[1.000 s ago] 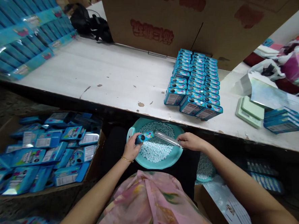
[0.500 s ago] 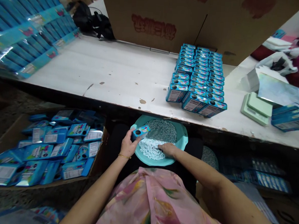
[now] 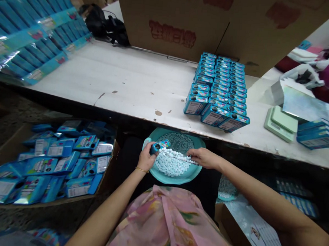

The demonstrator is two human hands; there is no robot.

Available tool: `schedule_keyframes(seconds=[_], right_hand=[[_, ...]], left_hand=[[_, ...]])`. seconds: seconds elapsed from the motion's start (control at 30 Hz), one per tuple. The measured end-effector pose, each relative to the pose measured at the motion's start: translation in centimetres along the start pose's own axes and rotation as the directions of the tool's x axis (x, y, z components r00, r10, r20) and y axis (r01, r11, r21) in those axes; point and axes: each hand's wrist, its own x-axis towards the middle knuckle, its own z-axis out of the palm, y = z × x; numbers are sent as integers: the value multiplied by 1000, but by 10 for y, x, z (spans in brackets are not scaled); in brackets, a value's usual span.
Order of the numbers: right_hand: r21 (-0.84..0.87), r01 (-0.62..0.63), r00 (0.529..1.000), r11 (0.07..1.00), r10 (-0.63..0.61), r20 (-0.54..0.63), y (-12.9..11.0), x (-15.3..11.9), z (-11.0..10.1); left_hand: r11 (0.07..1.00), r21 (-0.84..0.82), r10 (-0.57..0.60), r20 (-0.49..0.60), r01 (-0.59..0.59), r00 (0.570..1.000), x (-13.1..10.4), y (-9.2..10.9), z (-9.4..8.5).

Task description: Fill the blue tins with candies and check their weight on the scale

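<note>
My left hand (image 3: 147, 157) is closed around a small blue box (image 3: 159, 146) with a dark round hole in its end, held over the left side of a turquoise basin (image 3: 181, 180). Small white pellets (image 3: 169, 167) fill the basin. My right hand (image 3: 204, 157) is closed at the basin's right rim, on the end of what looks like a narrow see-through scoop (image 3: 179, 156). White pellets lie along it in a band that reaches the box's hole. The scoop's edges are hard to make out.
A carton (image 3: 105, 182) of jumbled blue boxes stands at left. Rows of upright blue boxes (image 3: 218, 91) stand on the white table (image 3: 133, 84), near a pale green scale (image 3: 281, 122). Wrapped blue packs (image 3: 33, 37) are stacked at far left. A large cardboard box (image 3: 171, 12) closes off the back.
My right hand has risen out of the pellets and moved right, lifting a band of pellets. The blue box has shifted slightly right and down, its hole now against that band.
</note>
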Motion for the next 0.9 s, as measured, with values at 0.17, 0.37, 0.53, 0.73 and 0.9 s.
schedule_keyframes(seconds=[0.17,0.37,0.53,0.73,0.9], right_hand=[[36,-38,999,999,37,13,-20,3,-18],[19,-59,998,998,59,26,-35,10,-24],[22,-71,997,997,71,16,-45,7,-33],[200,-63,996,978,74,-50,-7,-20,-23],[-24,-204,978,979,203,-41,32,20,42]], left_hand=[[995,24,99,57,-101,993,-5,-1,9],[981,55,177,120,-185,977,-8,-4,14],[984,42,168,126,-175,978,-8,-2,16],[998,-21,66,29,-65,997,-7,-2,6],[999,-34,-13,-65,11,998,-6,-4,-5]])
